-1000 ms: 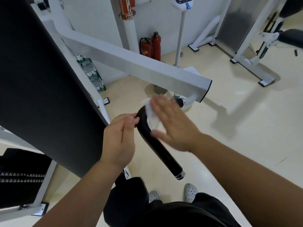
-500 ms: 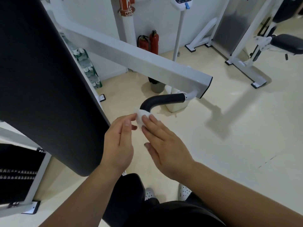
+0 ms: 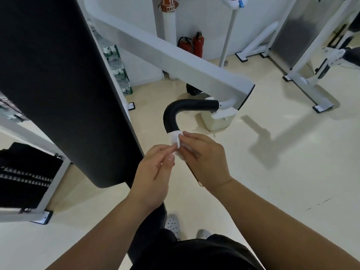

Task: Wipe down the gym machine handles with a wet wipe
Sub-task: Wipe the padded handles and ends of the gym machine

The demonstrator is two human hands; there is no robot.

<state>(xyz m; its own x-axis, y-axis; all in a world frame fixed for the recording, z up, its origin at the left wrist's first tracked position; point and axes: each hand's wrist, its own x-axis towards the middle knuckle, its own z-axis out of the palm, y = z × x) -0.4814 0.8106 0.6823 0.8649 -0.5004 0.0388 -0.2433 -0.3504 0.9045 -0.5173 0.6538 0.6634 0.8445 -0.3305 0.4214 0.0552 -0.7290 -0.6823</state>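
Head view: both hands, left hand (image 3: 153, 172) and right hand (image 3: 204, 158), pinch the soft, limp wet wipe (image 3: 175, 138) around the rigid handle (image 3: 187, 106).

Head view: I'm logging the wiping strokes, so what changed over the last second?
The right hand slid the wet wipe down the black handle from its upper bend to the lower straight part, where it now closes around the handle. The left hand shifted from the bend to pinch the wipe's edge. The upper handle is now uncovered. The white beam stayed put.
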